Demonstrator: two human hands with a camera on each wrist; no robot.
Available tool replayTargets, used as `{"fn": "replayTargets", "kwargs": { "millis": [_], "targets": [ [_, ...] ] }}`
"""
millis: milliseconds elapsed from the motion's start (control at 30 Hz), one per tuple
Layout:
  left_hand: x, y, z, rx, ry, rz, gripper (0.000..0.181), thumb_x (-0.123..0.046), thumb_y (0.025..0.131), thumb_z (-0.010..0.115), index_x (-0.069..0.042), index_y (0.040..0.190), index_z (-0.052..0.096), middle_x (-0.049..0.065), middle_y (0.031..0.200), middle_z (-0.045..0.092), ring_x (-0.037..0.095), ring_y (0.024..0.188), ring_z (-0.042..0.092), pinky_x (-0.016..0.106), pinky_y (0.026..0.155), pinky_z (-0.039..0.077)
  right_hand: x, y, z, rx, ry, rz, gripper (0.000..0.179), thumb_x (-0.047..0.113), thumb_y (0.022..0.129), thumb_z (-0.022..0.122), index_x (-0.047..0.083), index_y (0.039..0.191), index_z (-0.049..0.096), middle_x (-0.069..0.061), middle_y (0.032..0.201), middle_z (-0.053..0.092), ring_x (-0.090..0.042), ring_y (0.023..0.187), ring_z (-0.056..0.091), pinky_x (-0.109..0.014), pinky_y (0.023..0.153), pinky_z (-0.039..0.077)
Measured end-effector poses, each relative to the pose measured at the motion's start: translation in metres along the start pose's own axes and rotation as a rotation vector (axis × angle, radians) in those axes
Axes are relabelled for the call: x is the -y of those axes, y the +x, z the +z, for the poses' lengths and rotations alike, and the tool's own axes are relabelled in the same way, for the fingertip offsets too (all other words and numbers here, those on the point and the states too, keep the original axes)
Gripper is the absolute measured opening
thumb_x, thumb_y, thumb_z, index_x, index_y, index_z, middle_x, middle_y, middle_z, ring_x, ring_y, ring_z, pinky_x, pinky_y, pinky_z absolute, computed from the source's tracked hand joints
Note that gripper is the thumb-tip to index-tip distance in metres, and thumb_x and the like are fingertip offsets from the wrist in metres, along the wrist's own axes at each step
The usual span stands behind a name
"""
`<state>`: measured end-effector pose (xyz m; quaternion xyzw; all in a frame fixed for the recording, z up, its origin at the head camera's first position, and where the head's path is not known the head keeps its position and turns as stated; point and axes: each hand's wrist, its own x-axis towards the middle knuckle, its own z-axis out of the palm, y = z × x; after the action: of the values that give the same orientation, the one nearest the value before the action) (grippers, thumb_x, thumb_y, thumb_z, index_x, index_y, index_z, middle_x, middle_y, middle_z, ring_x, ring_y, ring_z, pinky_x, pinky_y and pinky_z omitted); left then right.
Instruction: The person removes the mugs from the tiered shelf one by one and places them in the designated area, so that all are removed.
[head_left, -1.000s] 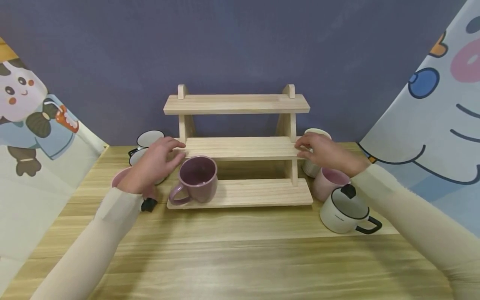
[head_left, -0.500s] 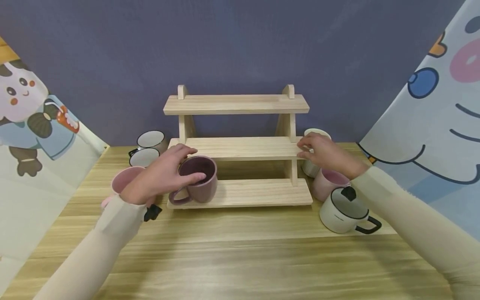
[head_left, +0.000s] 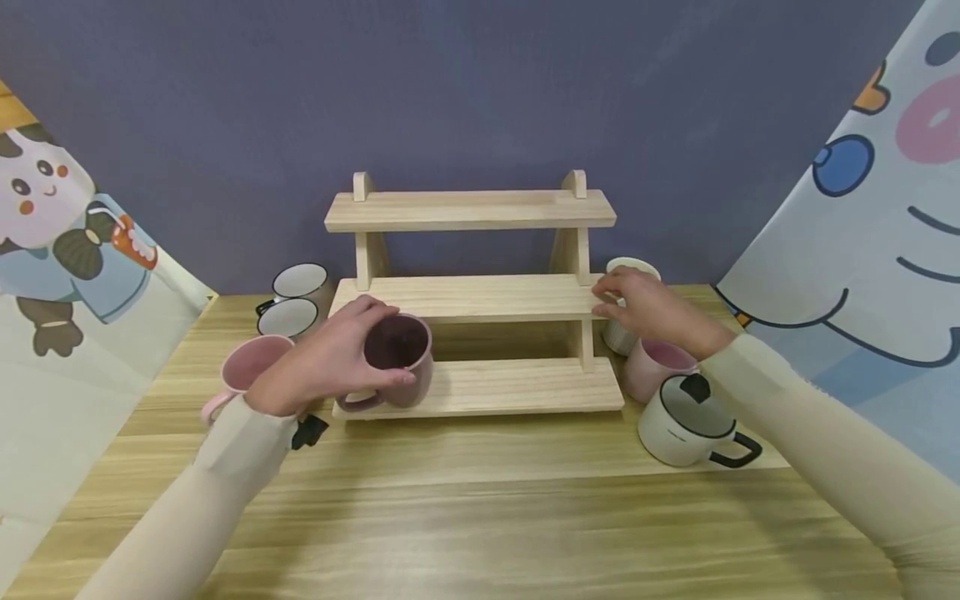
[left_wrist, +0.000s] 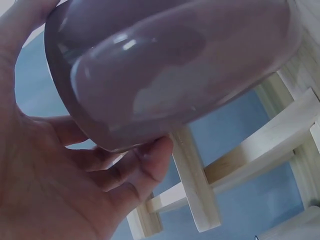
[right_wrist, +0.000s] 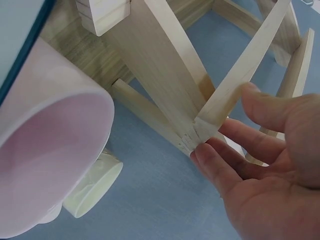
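Note:
A glossy purple mug [head_left: 418, 379] stands on the lowest board at the left end of a three-tier wooden display shelf [head_left: 480, 293]. My left hand [head_left: 330, 360] grips it around the rim, thumb on the near side and fingers on the far side; its handle points left, partly behind the hand. In the left wrist view the mug [left_wrist: 175, 70] looms large, with fingertips on its edge. At the opposite end, my right hand [head_left: 643, 307] holds the right end of the middle board, thumb and fingers on either side of it in the right wrist view [right_wrist: 270, 145].
On the left stand a pink mug [head_left: 255, 360] and two black-rimmed white mugs [head_left: 288, 317]. Right of the shelf are a ribbed white cup [head_left: 619, 337], a pink cup [head_left: 648, 375] and a white mug with black handle [head_left: 678, 437]. A dark wall [head_left: 480, 92] rises behind.
My left hand has moved right from the middle board's left end, over the purple mug, and taken hold of its rim. The right hand stays at the board's end.

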<state>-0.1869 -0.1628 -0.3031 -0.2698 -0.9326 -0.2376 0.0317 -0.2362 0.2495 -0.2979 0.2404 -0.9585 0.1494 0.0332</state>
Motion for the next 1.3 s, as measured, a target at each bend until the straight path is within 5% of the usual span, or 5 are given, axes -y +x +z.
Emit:
{"fn": "replayTargets", "kwargs": {
  "millis": [633, 1167, 1300],
  "targets": [
    [-0.002, -0.003, 0.001, -0.092, 0.109, 0.06, 0.069, -0.049, 0.06, 0.079, -0.006, 0.112, 0.062, 0.007, 0.105, 0.052, 0.021, 0.093, 0.051, 0.037, 0.075, 0.046, 0.002, 0.001, 0.0, 0.01, -0.001, -0.019, 0.028, 0.01, 0.089, 0.066, -0.007, 0.111, 0.063, -0.016, 0.1, 0.059, -0.027, 0.087, 0.055, -0.043, 0.076, 0.047],
    [0.006, -0.038, -0.02, -0.115, 0.13, 0.12, 0.063, -0.04, 0.063, 0.08, -0.006, 0.112, 0.061, 0.004, 0.107, 0.052, 0.02, 0.096, 0.051, 0.036, 0.081, 0.044, 0.005, -0.001, -0.003, 0.005, -0.005, -0.008, 0.03, 0.012, 0.089, 0.066, -0.008, 0.111, 0.063, -0.017, 0.1, 0.06, -0.029, 0.089, 0.056, -0.044, 0.078, 0.047],
    [0.008, -0.047, -0.026, -0.114, 0.18, 0.086, 0.067, -0.042, 0.061, 0.081, -0.01, 0.116, 0.06, -0.001, 0.11, 0.051, 0.017, 0.094, 0.053, 0.035, 0.07, 0.047, 0.003, -0.002, -0.003, -0.002, -0.003, -0.006, 0.03, 0.011, 0.089, 0.066, -0.009, 0.111, 0.063, -0.019, 0.102, 0.059, -0.032, 0.093, 0.056, -0.046, 0.081, 0.047]
  ]
}}
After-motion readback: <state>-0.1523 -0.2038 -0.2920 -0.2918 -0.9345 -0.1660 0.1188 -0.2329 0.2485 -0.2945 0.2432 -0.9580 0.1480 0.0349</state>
